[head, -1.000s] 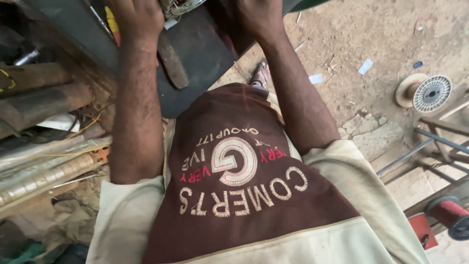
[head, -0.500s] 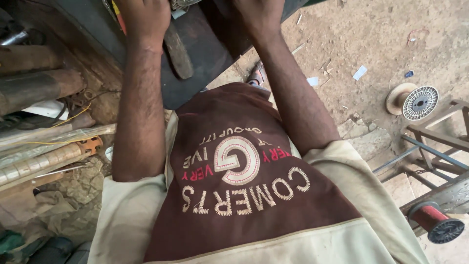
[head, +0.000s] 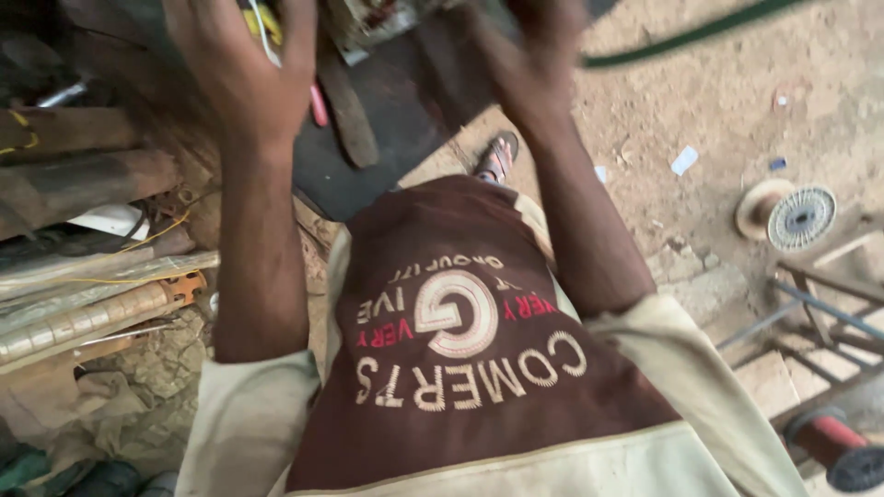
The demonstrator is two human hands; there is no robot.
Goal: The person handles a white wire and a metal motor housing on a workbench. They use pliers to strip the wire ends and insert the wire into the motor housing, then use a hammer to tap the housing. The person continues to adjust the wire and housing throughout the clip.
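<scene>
A dark flat bench top (head: 405, 129) carries a worn wooden handle (head: 348, 110) lying lengthwise.

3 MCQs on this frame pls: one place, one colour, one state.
1. Where does the empty pale spool lie?
A. on the sandy ground by the right arm
B. on the dark bench
C. in the left hand

2. What colour is the wire on the spool at the lower right?
A. green
B. red
C. white

3. How are the two hands placed?
A. hanging at the sides
B. folded on the chest
C. raised onto the work at the dark bench

A: it sits on bare sand.
B: red winding between dark flanges.
C: left hand and right hand reach up to the dark bench.
</scene>
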